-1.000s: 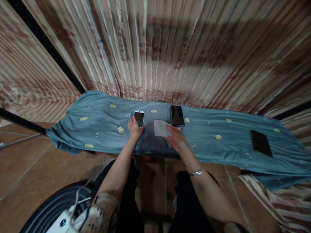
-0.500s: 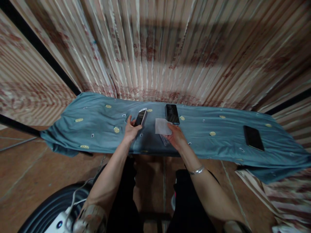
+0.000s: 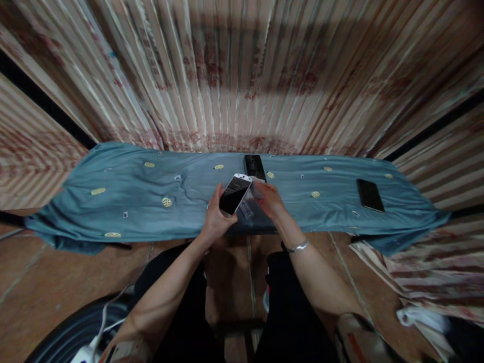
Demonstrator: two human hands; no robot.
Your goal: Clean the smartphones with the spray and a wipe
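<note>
Head view: your left hand (image 3: 216, 218) is raised off the blue cloth (image 3: 124, 191), forearm coming up from lower left, fingers wrapped round the lower end of the white-framed phone (image 3: 235, 193). Grip is closed on it; phone is tilted, dark screen facing up toward you, top end pointing up-right. Your right hand (image 3: 269, 199) comes in from lower right, bracelet (image 3: 297, 246) on the wrist, fingers curled at the white wipe (image 3: 257, 190). Wipe is mostly hidden behind the phone and your fingers, so I can't tell if you're pinching it or only pressing on it. Hands are close together, phone's top edge just beside your right fingertips, wipe between them. A small clear wrapper (image 3: 246, 209) lies on the cloth under the hands.

A second, black phone (image 3: 254, 167) lies flat on the cloth just beyond the hands, near the far edge. A third dark phone (image 3: 370, 194) lies flat well off to your right. Striped curtain (image 3: 242, 75) hangs behind the table.
</note>
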